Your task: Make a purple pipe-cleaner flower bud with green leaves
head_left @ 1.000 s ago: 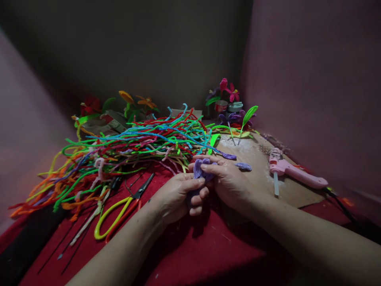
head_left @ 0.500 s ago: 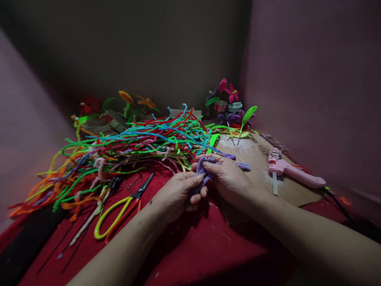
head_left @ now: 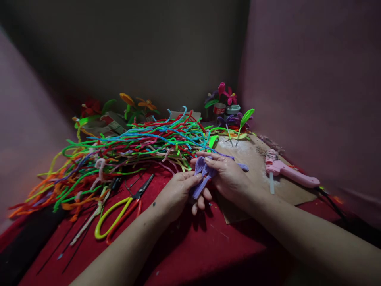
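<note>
Between my hands is a purple pipe-cleaner piece [head_left: 203, 183], made of looped petal-like strips pinched in toward the middle. My left hand [head_left: 176, 193] grips its left side, thumb on top. On the upper right loop, my right hand [head_left: 228, 173] presses with thumb and fingers, while its other fingers curl beneath. Just beyond the right hand, another purple strip [head_left: 243, 167] lies on the cardboard [head_left: 253, 153]. Scissors [head_left: 135, 198] with yellow and red handles rest left of my hands, blades partly apart.
A heap of coloured pipe cleaners [head_left: 149, 139] spreads across the left and back. On the cardboard at right lies a pink glue gun [head_left: 293, 173]. Finished pipe-cleaner flowers [head_left: 230, 97] stand at the back. Thin dark wires [head_left: 77, 246] lie on the red cloth [head_left: 190, 254].
The purple piece has turned in my hands, so its loops and lower strip show more plainly. The fingers under it have spread slightly. The view has shifted a little.
</note>
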